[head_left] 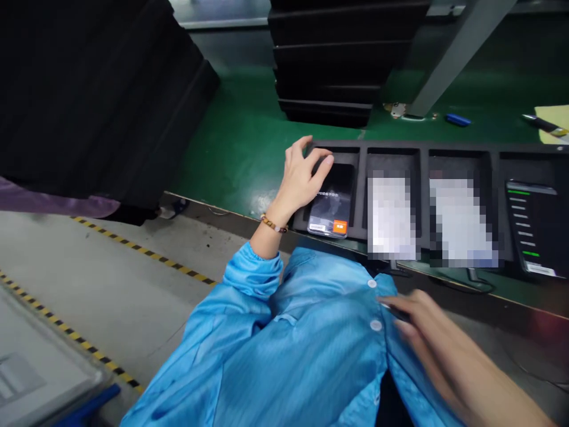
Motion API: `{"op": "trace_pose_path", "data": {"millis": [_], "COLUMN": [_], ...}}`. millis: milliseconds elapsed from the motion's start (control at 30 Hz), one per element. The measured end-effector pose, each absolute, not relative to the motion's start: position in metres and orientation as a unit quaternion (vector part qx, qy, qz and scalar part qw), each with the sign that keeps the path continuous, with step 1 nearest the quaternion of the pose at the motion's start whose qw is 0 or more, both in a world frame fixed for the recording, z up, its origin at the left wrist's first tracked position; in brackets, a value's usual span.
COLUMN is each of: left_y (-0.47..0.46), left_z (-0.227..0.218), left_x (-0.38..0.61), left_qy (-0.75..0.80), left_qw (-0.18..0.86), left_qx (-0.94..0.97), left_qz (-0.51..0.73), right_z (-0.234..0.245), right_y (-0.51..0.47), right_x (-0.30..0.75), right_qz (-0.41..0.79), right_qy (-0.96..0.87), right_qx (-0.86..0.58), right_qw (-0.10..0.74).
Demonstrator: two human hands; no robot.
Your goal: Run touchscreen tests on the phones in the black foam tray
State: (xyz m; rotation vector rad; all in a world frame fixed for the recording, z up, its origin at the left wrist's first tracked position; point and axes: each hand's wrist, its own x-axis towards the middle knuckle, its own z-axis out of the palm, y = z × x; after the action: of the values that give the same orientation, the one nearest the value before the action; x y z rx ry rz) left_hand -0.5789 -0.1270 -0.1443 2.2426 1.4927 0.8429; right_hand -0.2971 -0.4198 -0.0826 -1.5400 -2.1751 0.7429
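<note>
My left hand [302,178], with a beaded bracelet [273,224] on its wrist, is at the left end of a dark compartment tray [362,160]. Its fingers are bent and spread, over the tray's corner and the upper left of a phone [331,204]. That phone's dark screen shows white text and an orange box. Down in front of the blue jacket [284,344], my right hand [427,332] is blurred and closed on a slim dark object [395,311] with a pale tip. Its kind is not clear.
Two pixelated devices [391,216] with cables below occupy the middle compartments. Another phone [536,225] lies at the right. Stacked black trays [333,59] stand behind on the green table [235,136], near a grey post [457,59], a blue cap [457,120] and a pen [544,124].
</note>
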Motion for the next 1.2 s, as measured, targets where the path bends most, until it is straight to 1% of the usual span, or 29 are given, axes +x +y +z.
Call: {"op": "trace_pose_path", "data": {"millis": [33,100,200,267,400,500,567,667,900,1200], "left_y": [-0.125,-0.123,-0.122,-0.122,-0.121,-0.121,-0.121,-0.122,-0.122,-0.121], "left_z": [-0.143,-0.143,-0.146,-0.149,-0.152,-0.151,-0.151,-0.149,-0.147,-0.149], "left_x": [-0.578,-0.576,-0.576,-0.577,-0.578,-0.578,-0.578,-0.578,-0.578,-0.577], "left_qy": [0.513,0.505,0.505,0.505,0.506,0.505,0.502,0.499,0.489,0.491], "left_qw": [0.156,0.159,0.166,0.169,0.175,0.179,0.182,0.188,0.21,0.207], "left_qx": [0.794,0.803,0.801,0.799,0.794,0.795,0.796,0.794,0.785,0.78], "left_qz": [0.286,0.274,0.275,0.28,0.286,0.285,0.285,0.292,0.317,0.328], "right_z": [-0.084,-0.089,-0.098,-0.102,-0.108,-0.109,-0.108,-0.101,-0.082,-0.079], "right_y": [-0.403,-0.37,-0.332,-0.319,-0.309,-0.306,-0.304,-0.302,-0.296,-0.294], "right_x": [-0.32,-0.357,-0.385,-0.389,-0.391,-0.394,-0.397,-0.402,-0.408,-0.409], "right_qz": [0.28,0.256,0.182,0.161,0.185,0.224,0.253,0.282,0.298,0.296], "right_qy": [-0.795,-0.822,-0.846,-0.85,-0.844,-0.827,-0.811,-0.793,-0.77,-0.765], "right_qx": [-0.506,-0.472,-0.463,-0.468,-0.481,-0.506,-0.523,-0.538,-0.564,-0.571], "right_qw": [0.184,0.188,0.189,0.179,0.147,0.1,0.069,0.045,0.02,0.032]}}
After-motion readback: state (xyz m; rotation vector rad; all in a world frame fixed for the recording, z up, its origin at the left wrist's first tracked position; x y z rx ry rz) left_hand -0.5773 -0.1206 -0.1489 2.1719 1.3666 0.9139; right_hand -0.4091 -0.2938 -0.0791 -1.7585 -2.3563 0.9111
